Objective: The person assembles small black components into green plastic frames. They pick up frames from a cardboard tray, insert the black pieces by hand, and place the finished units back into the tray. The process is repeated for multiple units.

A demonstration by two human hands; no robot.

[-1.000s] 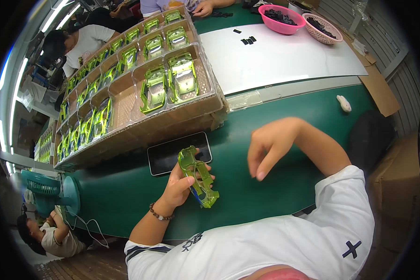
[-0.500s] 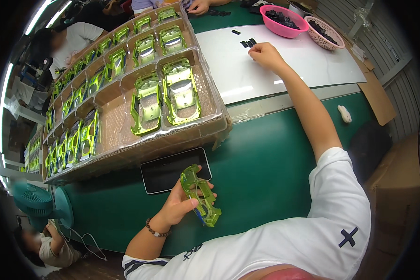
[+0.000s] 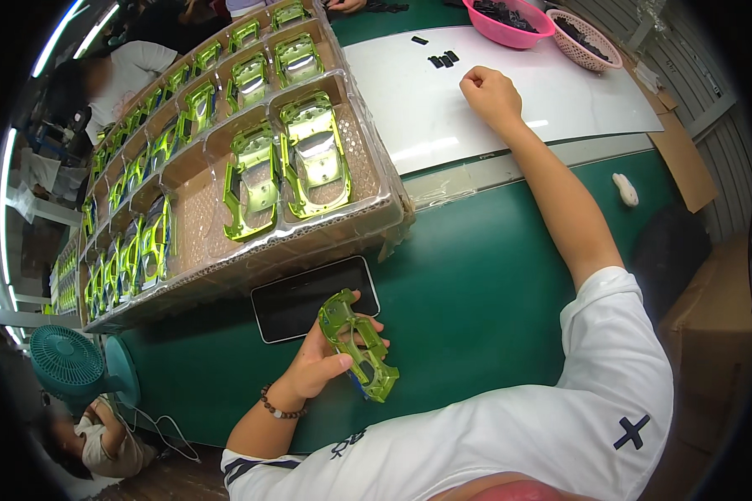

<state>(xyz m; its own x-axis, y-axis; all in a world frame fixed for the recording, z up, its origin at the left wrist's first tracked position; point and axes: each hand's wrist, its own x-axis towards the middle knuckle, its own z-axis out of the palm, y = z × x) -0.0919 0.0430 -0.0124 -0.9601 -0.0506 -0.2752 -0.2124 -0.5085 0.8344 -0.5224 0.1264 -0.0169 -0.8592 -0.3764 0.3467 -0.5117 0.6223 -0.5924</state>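
Observation:
My left hand (image 3: 316,367) grips a shiny green toy car body shell (image 3: 358,346) by its side, with the thumb across it and fingertips showing beyond its far edge. The shell is tilted above the green table, next to a dark tablet (image 3: 313,299). Over the white board (image 3: 401,108) on the right is my right hand (image 3: 493,98), its fingers curled and pinched together. Whatever the pinch may hold is hidden. A few small black pieces (image 3: 445,59) lie on the board just left of that hand, with one more black piece (image 3: 419,40) farther off.
A large cardboard tray (image 3: 309,238) with compartments of green car shells (image 3: 316,159) stands at left. Behind the board sit a pink bowl (image 3: 510,32) and a pale pink basket (image 3: 583,43), both with black parts. A white mouse-shaped object (image 3: 624,190) and a teal fan (image 3: 67,359) flank the table.
My right hand has drawn back to the right, away from the small black pieces, with fingers still pinched. My left hand keeps its hold on the car shell. The whole view has shifted slightly.

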